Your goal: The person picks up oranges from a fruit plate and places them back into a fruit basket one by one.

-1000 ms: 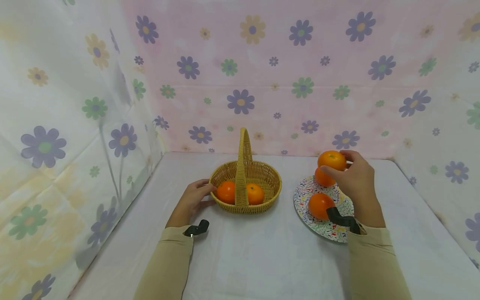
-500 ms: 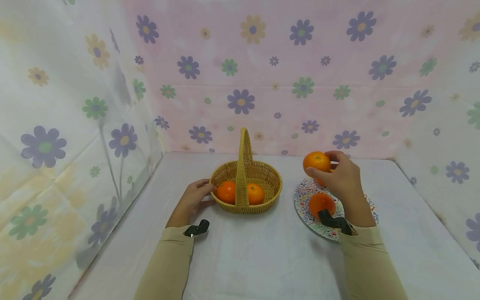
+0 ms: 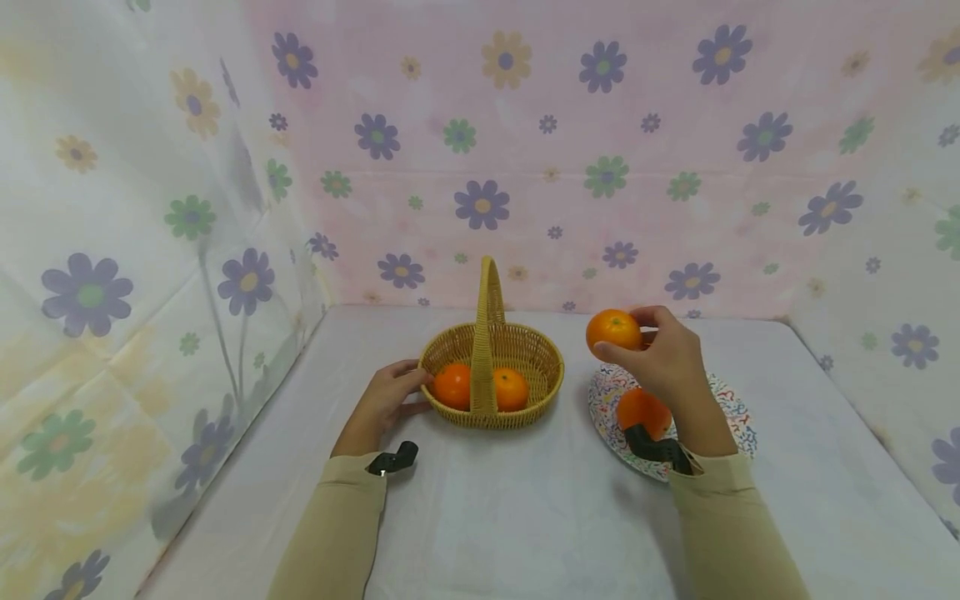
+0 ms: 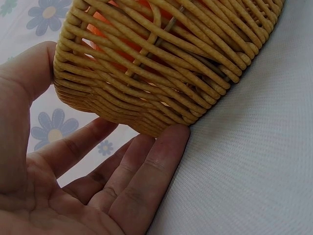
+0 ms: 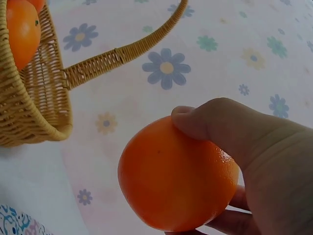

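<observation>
My right hand [image 3: 663, 354] grips an orange [image 3: 613, 333] between thumb and fingers, held up over the left back edge of the patterned plate [image 3: 731, 408]. In the right wrist view the thumb lies across the top of this orange [image 5: 171, 181], with fingertips beneath. My left hand [image 3: 386, 400] holds the left end of the wicker basket [image 3: 536, 358]. The left wrist view shows the thumb at the basket's rim [image 4: 66, 63] and the other fingers against its lower side. Two oranges sit inside, one [image 3: 453, 386] left of the handle, the other [image 3: 511, 389] right of it.
Another orange [image 3: 643, 413] rests on the plate, partly covered by the black wrist mount [image 3: 652, 446]. The basket's tall arched handle [image 3: 486, 333] rises over its middle. White cloth [image 3: 510, 508] covers the table, with flowered fabric walls [image 3: 555, 150] behind and beside it.
My right hand has carried the orange left, from over the back of the plate toward the basket, dipping slightly at the end. The left hand and basket have stayed in place.
</observation>
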Demonstrator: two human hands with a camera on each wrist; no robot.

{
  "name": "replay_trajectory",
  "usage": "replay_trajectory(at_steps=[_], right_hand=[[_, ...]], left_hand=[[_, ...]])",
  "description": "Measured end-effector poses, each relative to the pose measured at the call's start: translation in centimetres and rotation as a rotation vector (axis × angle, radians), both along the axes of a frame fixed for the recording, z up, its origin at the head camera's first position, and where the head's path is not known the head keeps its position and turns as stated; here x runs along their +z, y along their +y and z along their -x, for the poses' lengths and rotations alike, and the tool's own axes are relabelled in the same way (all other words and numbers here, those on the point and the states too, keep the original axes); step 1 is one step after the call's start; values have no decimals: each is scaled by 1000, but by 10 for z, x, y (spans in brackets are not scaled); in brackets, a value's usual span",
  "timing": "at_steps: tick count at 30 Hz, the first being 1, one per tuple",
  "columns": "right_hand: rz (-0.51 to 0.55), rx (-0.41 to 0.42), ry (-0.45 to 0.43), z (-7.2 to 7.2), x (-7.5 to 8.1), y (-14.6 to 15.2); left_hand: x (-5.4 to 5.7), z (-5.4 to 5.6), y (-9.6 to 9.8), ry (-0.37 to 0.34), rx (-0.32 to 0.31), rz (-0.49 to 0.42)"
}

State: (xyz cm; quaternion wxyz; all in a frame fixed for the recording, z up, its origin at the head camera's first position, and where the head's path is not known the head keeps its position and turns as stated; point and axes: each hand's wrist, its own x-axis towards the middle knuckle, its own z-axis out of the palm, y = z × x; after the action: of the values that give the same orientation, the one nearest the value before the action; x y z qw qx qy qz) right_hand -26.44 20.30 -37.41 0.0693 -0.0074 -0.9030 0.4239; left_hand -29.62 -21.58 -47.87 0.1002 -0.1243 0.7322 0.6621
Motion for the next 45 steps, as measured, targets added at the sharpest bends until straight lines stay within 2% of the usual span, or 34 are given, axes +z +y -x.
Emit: replay_trajectory(at_steps=[11,18,25,33,45], right_hand=[[-77,93,64,1,-7,-20],[-79,139,88,2,-11,-28],[-136,140,97,3,-15,-40],[-127,180,93,1,-20,-51],[-153,178,106,2,-30,-67]], left_hand=[[-1,-1,-2,-12,3,0],[2,0,-1,-5,-9,-6],[2,1,-1,-6,-10,-11],[0,0,-1,2,-15,-10],[2,-1,0,3,-5,-8]])
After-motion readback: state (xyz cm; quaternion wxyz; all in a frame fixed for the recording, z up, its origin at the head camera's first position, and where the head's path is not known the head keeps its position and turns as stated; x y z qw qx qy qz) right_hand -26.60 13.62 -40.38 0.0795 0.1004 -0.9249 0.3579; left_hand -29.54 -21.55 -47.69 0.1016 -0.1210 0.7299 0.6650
